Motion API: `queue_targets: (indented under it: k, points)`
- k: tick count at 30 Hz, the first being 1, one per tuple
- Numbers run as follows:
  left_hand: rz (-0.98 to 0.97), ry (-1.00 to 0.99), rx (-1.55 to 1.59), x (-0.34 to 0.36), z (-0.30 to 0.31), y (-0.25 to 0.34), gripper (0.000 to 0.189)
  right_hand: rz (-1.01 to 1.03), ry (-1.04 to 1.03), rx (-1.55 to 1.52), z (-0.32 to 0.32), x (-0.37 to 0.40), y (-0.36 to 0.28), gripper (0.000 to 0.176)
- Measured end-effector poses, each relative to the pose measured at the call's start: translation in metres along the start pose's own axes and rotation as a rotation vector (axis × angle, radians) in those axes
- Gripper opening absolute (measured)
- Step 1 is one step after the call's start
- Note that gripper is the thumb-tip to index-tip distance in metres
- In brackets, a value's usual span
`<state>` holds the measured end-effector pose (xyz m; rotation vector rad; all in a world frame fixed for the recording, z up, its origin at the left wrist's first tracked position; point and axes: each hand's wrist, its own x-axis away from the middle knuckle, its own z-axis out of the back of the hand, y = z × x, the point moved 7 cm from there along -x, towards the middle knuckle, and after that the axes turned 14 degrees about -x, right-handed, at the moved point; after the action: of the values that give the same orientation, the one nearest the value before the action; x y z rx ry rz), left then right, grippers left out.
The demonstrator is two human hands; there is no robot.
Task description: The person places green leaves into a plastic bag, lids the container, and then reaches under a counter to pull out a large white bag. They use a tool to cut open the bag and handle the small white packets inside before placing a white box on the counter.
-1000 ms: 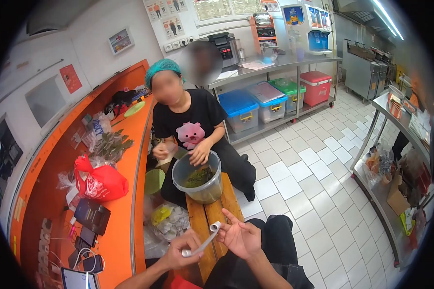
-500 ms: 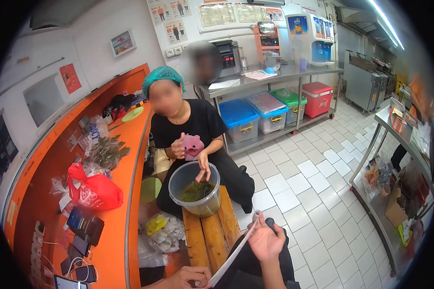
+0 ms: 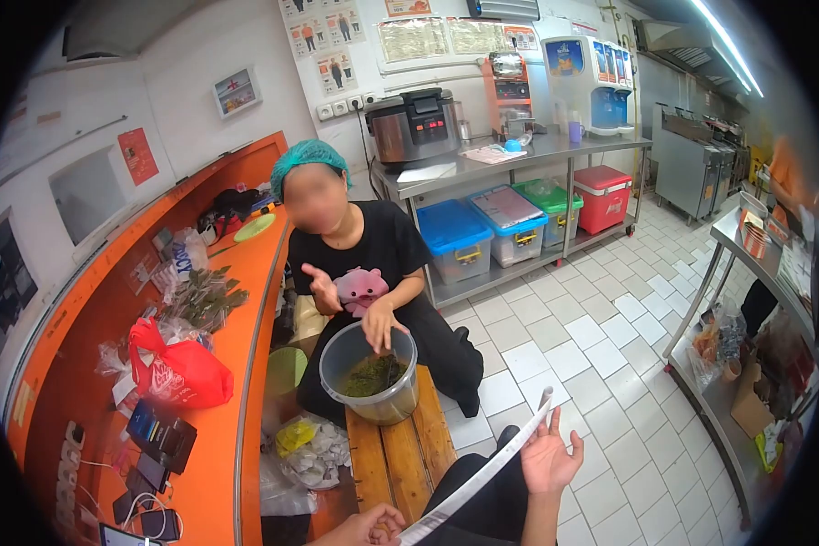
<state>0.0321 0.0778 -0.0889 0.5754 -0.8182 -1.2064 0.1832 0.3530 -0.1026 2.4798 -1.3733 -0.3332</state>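
Observation:
A long, narrow white strip, which looks like folded paper, slants up from the bottom edge. Its lower end is at my left hand, whose fingers are curled closed around it, though the grip is partly cut off by the frame. My right hand is palm up with fingers apart, and the strip's upper part lies against its fingers. Beyond them, a grey bucket with a wet green leafy mixture stands on a slatted wooden bench. A person in a green hair net holds one hand over the bucket.
To the left runs an orange counter with a red plastic bag, leafy herbs and phones with cables. Crumpled plastic bags lie beside the bench. A steel shelf is on the right; lidded bins are under the back table.
My right hand and the strip's upper end have moved right, and more of the strip shows. The other person's hands have shifted, one lower over the bucket. My view has tilted slightly.

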Motion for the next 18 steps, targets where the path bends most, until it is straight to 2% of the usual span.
queue_targets:
  k: [1, 3, 4, 6, 7, 9, 10, 11, 13, 14, 16, 17, 18]
  points:
    - [0.003, -0.001, 0.003, 0.001, 0.010, 0.017, 0.032, -0.006, -0.037, -0.011, -0.003, 0.000, -0.004, 0.051]
    - [0.325, -0.211, 0.219, 0.012, 0.016, 0.027, 0.024, 0.017, -0.004, -0.068, -0.006, 0.001, -0.012, 0.050]
    - [0.325, -0.214, 0.222, 0.011, 0.012, 0.022, 0.024, 0.082, 0.023, -0.027, -0.008, 0.001, -0.017, 0.050]
    - [0.201, -0.096, -0.060, 0.000, 0.006, -0.003, 0.032, 0.218, 0.122, 0.138, -0.026, 0.003, -0.014, 0.054]
    - [0.146, -0.037, -0.197, -0.001, 0.000, -0.016, 0.036, 0.213, 0.125, 0.140, -0.019, 0.002, -0.015, 0.054]
    - [0.035, 0.078, -0.471, -0.003, -0.003, -0.018, 0.044, 0.148, 0.009, 0.395, -0.017, 0.000, -0.010, 0.056]
    - [0.035, 0.083, -0.489, -0.002, -0.004, -0.019, 0.045, 0.182, 0.092, 0.452, -0.009, 0.002, -0.006, 0.053]
    - [0.055, 0.044, -0.440, -0.002, -0.006, -0.022, 0.046, 0.183, 0.095, 0.451, -0.007, 0.001, 0.001, 0.053]
    - [0.141, -0.076, -0.217, -0.004, -0.003, -0.013, 0.048, 0.132, 0.042, 0.799, -0.005, 0.002, 0.020, 0.056]
    - [0.196, -0.150, -0.061, -0.005, 0.000, -0.007, 0.049, 0.089, 0.073, 0.826, -0.007, 0.003, 0.034, 0.060]
    - [0.316, -0.286, 0.241, -0.005, 0.004, 0.005, 0.052, 0.006, 0.020, 0.972, -0.008, 0.012, 0.059, 0.057]
    - [0.336, -0.307, 0.350, -0.006, 0.007, 0.012, 0.053, -0.045, -0.007, 1.045, -0.009, 0.016, 0.073, 0.056]
    - [0.346, -0.306, 0.444, -0.008, 0.011, 0.019, 0.054, -0.104, -0.043, 1.046, -0.008, 0.023, 0.090, 0.049]
